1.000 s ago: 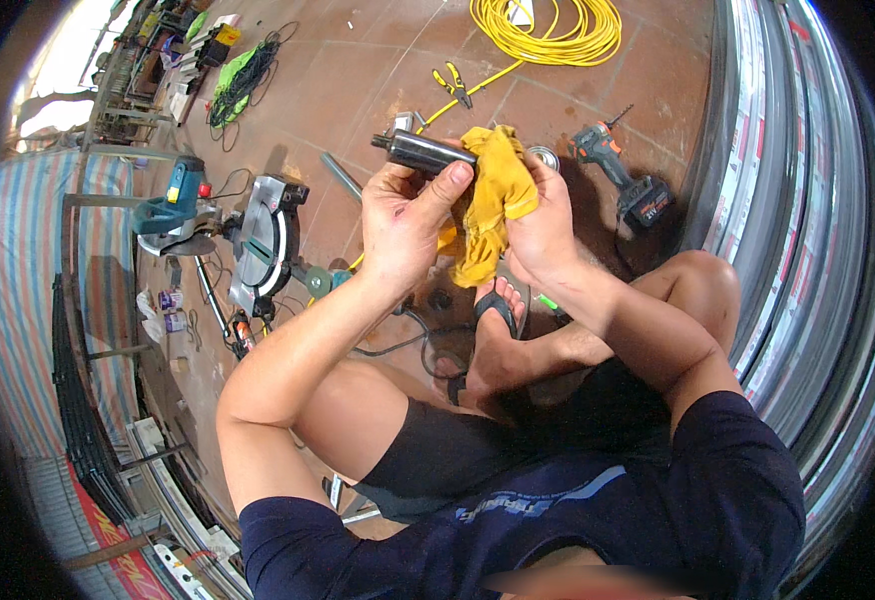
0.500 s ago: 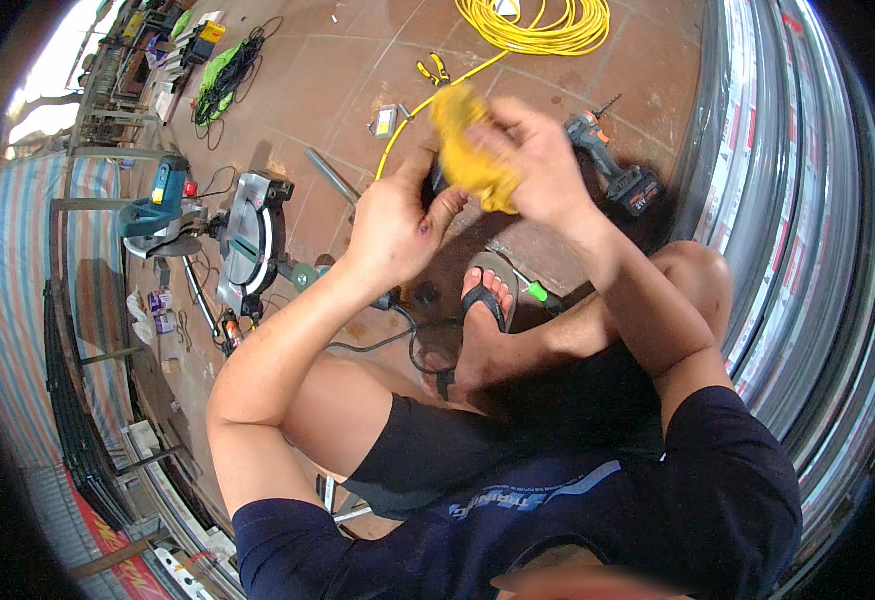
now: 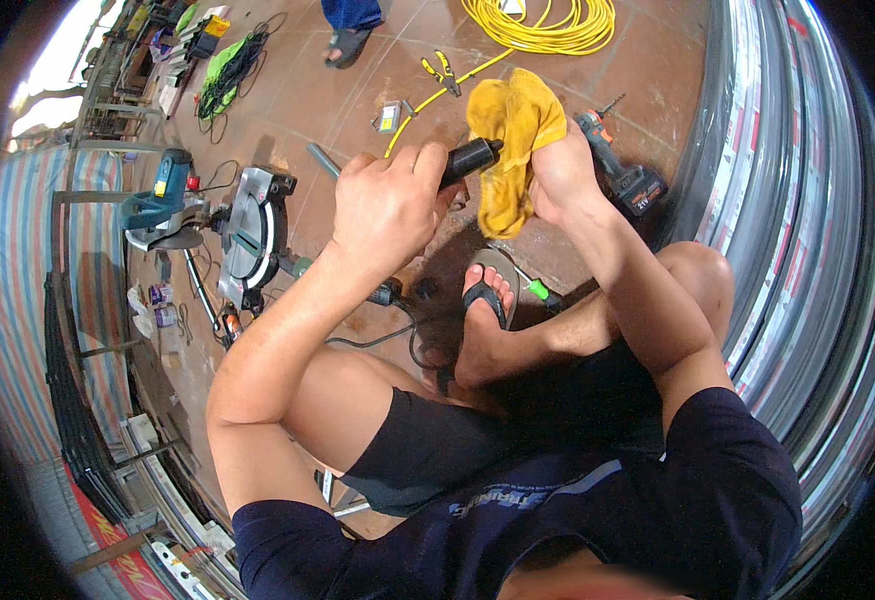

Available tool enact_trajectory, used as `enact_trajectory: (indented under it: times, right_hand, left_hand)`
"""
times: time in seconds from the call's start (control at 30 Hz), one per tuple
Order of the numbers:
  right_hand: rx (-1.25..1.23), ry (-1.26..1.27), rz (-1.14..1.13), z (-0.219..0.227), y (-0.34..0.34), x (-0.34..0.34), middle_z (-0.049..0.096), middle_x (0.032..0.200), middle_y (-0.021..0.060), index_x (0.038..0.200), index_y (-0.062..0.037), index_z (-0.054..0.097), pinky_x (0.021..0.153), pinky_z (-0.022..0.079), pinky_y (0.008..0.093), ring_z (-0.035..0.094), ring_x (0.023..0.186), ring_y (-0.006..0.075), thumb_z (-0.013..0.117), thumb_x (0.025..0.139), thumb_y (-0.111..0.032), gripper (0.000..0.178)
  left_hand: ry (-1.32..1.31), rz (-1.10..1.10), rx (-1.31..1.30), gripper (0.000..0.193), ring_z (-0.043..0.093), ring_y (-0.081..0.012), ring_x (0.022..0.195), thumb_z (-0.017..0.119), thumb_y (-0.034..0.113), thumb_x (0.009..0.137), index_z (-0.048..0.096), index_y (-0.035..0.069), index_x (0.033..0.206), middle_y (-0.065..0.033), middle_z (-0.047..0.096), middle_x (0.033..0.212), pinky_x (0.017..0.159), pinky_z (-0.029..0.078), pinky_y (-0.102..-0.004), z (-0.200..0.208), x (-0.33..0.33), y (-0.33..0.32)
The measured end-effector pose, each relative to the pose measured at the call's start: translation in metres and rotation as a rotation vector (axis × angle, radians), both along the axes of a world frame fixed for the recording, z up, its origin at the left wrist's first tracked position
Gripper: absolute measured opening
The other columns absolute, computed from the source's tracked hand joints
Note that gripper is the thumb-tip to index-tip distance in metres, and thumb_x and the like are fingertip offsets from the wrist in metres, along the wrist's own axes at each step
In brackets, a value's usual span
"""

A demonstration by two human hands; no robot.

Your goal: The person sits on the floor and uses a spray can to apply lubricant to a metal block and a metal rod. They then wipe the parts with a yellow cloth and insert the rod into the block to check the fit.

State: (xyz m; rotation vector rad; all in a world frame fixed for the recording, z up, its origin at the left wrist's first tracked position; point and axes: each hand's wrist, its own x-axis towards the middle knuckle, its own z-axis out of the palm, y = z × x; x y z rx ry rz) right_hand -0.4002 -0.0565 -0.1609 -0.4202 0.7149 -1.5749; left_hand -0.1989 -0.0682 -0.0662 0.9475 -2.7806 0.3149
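Head view: the left hand [image 3: 388, 205] has its grip closed around a black cylindrical tool [image 3: 470, 158], long axis running up-right into the yellow rag [image 3: 513, 140] bunched in the right hand [image 3: 563, 170], above the tiled floor [image 3: 338, 100].

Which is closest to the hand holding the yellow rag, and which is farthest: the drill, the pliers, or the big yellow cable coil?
From the right hand:
1. Drill, just to its right on the floor.
2. Pliers, up and to the left.
3. Yellow cable coil, farthest, at the top edge.
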Motion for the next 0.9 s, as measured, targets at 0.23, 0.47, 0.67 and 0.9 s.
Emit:
enact_trajectory:
  times: [0.23,0.47,0.67,0.9]
  right_hand:
    - [-0.394,1.164,-0.037,0.003,0.020,0.008,0.077,0.100,0.0218,0.121,0.0026,0.073,0.082,0.059,0.0431,0.073,0.089,0.0441,0.078,0.105,-0.033,0.039]
    - [0.013,0.262,0.326,-0.017,0.004,0.013,0.081,0.096,0.0047,0.110,0.0005,0.079,0.067,0.056,0.0328,0.072,0.076,0.0145,0.067,0.115,-0.027,0.030]
    - [0.082,-0.174,0.094,-0.020,0.009,0.018,0.081,0.110,0.0109,0.120,0.0006,0.076,0.081,0.064,0.0374,0.078,0.093,0.0216,0.066,0.115,-0.026,0.028]
    - [-0.021,-0.444,-0.052,-0.032,0.011,0.039,0.076,0.124,0.0065,0.130,-0.0112,0.069,0.103,0.060,0.0411,0.073,0.114,0.0231,0.061,0.115,-0.038,0.031]
  left_hand:
    - [-0.121,0.003,-0.105,0.017,0.075,-0.0303,0.073,0.075,0.015,0.084,0.067,0.010,0.098,-0.0074,0.071,0.081,0.079,0.053,-0.0487,-0.007,0.008,-0.005]
    - [-0.036,0.016,0.086,0.032,0.075,-0.0349,0.080,0.086,0.032,0.091,0.069,0.008,0.102,-0.0108,0.073,0.084,0.085,0.055,-0.0488,-0.009,0.001,0.012]
    - [0.226,0.082,0.298,0.040,0.076,-0.0427,0.088,0.083,0.039,0.099,0.074,0.005,0.119,-0.0196,0.077,0.095,0.073,0.058,-0.0479,-0.007,0.000,0.003]
    - [0.567,0.246,0.712,0.039,0.066,-0.0206,0.072,0.076,0.041,0.109,0.073,0.002,0.117,-0.0086,0.069,0.081,0.067,0.053,-0.0382,-0.027,0.004,0.008]
